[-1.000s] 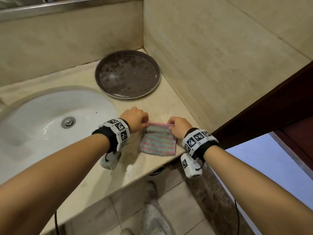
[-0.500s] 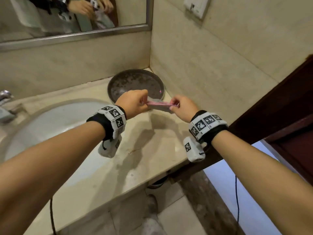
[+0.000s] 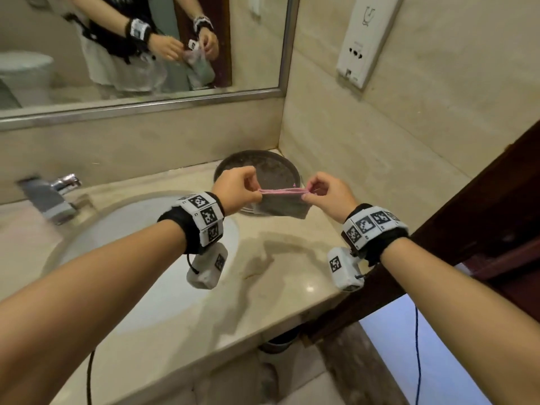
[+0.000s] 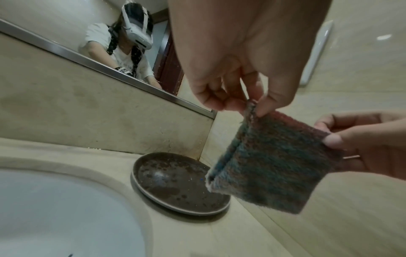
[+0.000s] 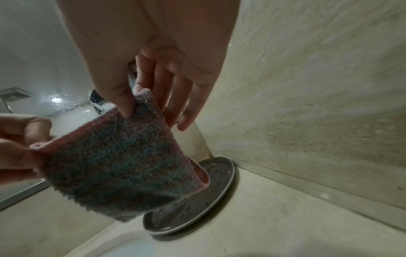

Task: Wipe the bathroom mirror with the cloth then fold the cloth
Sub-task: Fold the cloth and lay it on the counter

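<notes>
step: unfolding | left hand (image 3: pixel 238 190) and right hand (image 3: pixel 327 197) each pinch a top corner of the cloth (image 4: pixel 274 161), hanging above the plate (image 3: pixel 277 168) | tip: keep fingers tight, pull evenly, lift toward mirror (image 3: pixel 140 54)

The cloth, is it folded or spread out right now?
Folded: the cloth hangs doubled, two pink edges together, pinched by left hand and right hand.

Both forearms extended mid-frame; left hand (image 3: pixel 238 190) and right hand (image 3: pixel 328 197) each pinched the cloth (image 3: pixel 280 203) at a corner.
</notes>
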Demonstrator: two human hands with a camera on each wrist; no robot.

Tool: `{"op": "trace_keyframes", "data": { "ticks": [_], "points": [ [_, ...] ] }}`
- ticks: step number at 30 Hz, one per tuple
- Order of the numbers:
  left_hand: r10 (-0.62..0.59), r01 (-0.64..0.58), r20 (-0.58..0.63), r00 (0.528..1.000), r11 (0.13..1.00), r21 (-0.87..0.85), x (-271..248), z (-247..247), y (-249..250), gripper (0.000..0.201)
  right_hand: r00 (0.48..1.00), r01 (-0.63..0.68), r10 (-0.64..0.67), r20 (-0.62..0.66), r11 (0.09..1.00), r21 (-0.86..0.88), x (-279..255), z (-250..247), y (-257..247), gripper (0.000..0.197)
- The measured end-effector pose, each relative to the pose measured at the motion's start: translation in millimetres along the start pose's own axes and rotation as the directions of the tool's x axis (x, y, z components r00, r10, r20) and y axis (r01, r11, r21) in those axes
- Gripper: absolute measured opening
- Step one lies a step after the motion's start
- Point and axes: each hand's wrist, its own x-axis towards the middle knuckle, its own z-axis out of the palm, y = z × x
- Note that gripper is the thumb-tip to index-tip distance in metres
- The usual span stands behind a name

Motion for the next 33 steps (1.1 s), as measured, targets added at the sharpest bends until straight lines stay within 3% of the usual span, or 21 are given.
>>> {"op": "trace_keyframes", "data": {
  "ticks": [10,14,22,30,33],
  "points": [
    [-0.026,0.007,-0.113,0.993,0.985,-0.170,-12.7,-17.8,-9.2,0.030,0.996,0.083,-0.080,-0.035,0.992,0.092,2.8,22.9,-21.5,0.029],
    [-0.067,0.045,-0.091,0.994,0.972,-0.230,15.5,-16.9,-25.5,0.028,0.998,0.040,-0.044,0.037,0.993,0.109,44.2,33.3,-7.3,0.026],
    [-0.256,0.231,-0.038,0.966,0.920,-0.318,97.5,9.8,-78.4,0.028,0.994,-0.017,0.012,0.107,0.999,0.049,151.7,68.7,49.6,0.015],
    [-0.388,0.371,0.015,0.921,0.867,-0.332,161.6,46.1,-129.9,0.029,0.982,-0.156,0.161,0.102,0.986,-0.050,223.7,95.9,105.6,0.021],
    [-0.403,0.389,0.009,0.915,0.878,-0.278,177.1,51.5,-146.9,0.031,0.981,-0.163,0.171,0.094,0.983,-0.089,238.1,105.0,113.4,0.012]
  ]
}}
